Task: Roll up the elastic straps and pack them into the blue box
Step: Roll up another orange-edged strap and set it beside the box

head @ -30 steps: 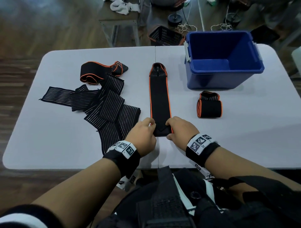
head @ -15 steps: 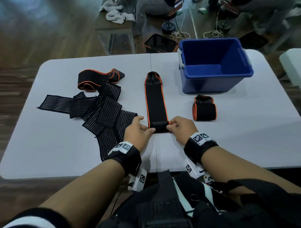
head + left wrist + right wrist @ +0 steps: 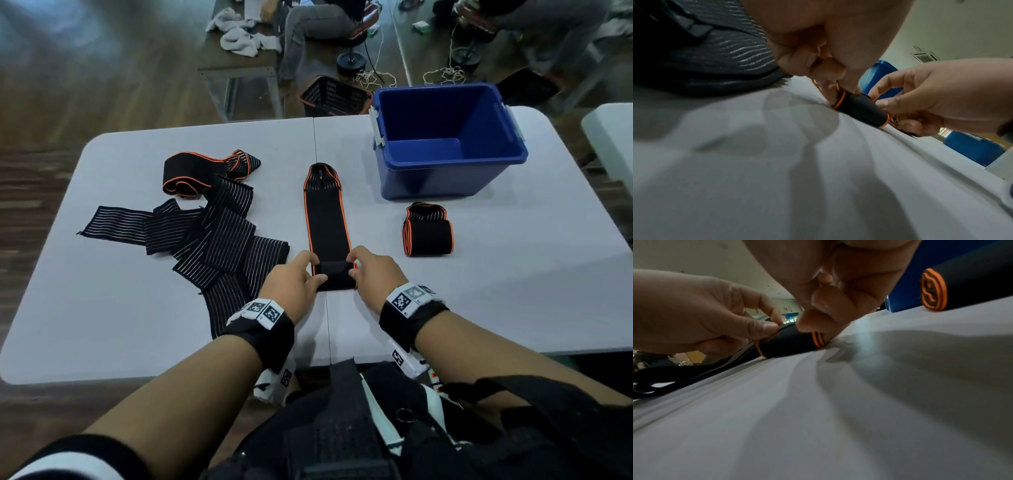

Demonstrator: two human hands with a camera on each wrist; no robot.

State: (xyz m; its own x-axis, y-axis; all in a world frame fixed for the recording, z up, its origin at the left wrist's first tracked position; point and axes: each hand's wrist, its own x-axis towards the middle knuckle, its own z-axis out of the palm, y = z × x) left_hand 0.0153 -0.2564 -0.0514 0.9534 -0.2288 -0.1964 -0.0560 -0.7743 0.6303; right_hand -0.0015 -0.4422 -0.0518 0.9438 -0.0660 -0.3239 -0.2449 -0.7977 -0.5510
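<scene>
A black strap with orange edges [image 3: 327,219] lies lengthwise on the white table [image 3: 102,325], its near end turned into a small roll [image 3: 335,275] [image 3: 861,110] [image 3: 789,344]. My left hand [image 3: 298,282] [image 3: 830,81] pinches the roll's left end and my right hand [image 3: 371,274] [image 3: 818,321] pinches its right end. A finished rolled strap [image 3: 428,234] [image 3: 962,288] lies to the right, just in front of the blue box [image 3: 448,137]. The box looks empty inside.
A heap of black white-striped straps [image 3: 209,236] lies left of my hands, with another orange-edged strap [image 3: 202,169] bunched behind it. A black basket [image 3: 334,96], a bench with cloths and a seated person are beyond the table's far edge.
The flat near end of the strap has been folded over and rolled away from me into a small roll. Both hands moved forward with it.
</scene>
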